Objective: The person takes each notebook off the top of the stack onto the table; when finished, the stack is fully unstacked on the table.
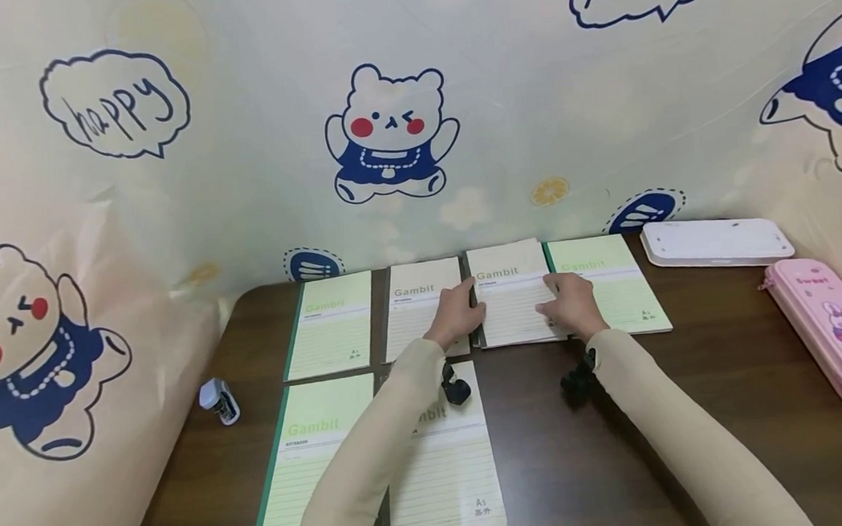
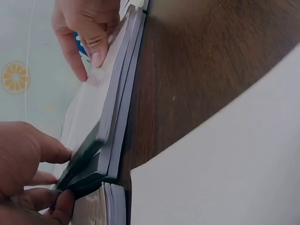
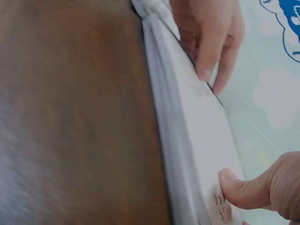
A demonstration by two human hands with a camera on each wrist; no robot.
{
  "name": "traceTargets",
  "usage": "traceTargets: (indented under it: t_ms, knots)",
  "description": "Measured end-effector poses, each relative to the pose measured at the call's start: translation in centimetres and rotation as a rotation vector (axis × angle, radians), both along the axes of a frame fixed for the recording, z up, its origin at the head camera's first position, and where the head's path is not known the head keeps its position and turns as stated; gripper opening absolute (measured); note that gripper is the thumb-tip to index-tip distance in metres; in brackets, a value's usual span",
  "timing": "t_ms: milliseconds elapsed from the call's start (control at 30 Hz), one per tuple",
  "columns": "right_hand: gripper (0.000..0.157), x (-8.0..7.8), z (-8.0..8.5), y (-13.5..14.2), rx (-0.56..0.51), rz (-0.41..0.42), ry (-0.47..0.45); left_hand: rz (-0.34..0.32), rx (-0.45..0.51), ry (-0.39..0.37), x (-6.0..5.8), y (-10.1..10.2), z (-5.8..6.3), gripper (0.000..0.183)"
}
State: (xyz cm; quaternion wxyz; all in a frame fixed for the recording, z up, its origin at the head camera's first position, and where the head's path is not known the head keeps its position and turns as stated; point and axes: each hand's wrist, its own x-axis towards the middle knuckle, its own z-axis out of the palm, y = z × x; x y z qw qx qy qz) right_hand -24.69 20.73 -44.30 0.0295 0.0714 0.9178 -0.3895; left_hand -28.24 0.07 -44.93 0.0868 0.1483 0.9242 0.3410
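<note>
A pale notebook (image 1: 514,318) marked Gambit lies in the back row, on top of another notebook. My left hand (image 1: 456,313) pinches its left edge; in the left wrist view the fingers of the left hand (image 2: 28,168) hold the dark spine, which is lifted a little. My right hand (image 1: 572,306) grips the right edge, its thumb on the cover, as the right hand (image 3: 262,187) shows in the right wrist view. Another pale notebook (image 1: 406,320) sits just left of my left hand. Under the right hand's far side is a green notebook (image 1: 625,283).
More notebooks lie at left: a green notebook (image 1: 330,321) behind, another green notebook (image 1: 314,471) in front, and a pale notebook (image 1: 452,486) partly under my left sleeve. A small bottle (image 1: 219,401) stands far left. A white case (image 1: 716,243) and pink pencil case (image 1: 826,327) are at right.
</note>
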Motion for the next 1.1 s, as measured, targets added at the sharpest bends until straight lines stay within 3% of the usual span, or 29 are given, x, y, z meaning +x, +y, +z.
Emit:
traceTargets:
  t_ms: [267,467,633,733,833,967,1100]
  knots:
    - [0.029,-0.6,1.2,0.9,-0.099,-0.025,-0.041,0.017,0.007,-0.034,-0.3,0.1,-0.4,0.058]
    - [0.027,-0.8,0.3,2.0,-0.194,-0.025,-0.050,0.008,-0.021,-0.008,-0.2,0.0,-0.5,0.058]
    - [0.027,0.5,0.4,3.7,-0.231,-0.069,0.053,-0.021,-0.067,0.057,-0.1,-0.1,-0.1,0.047]
    - [0.028,2.7,1.3,5.0,-0.236,-0.081,0.115,-0.035,-0.084,0.066,0.0,-0.1,0.0,0.048]
    - [0.028,6.2,2.3,6.1,-0.212,-0.078,0.134,-0.032,-0.083,0.048,0.0,-0.1,0.2,0.050]
    - [0.030,11.9,2.8,6.5,-0.151,-0.063,0.089,-0.030,-0.078,0.036,-0.1,-0.2,0.2,0.050]
    - [0.032,17.0,1.8,5.5,-0.227,-0.070,0.000,-0.030,-0.059,0.015,-0.1,-0.2,0.0,0.050]
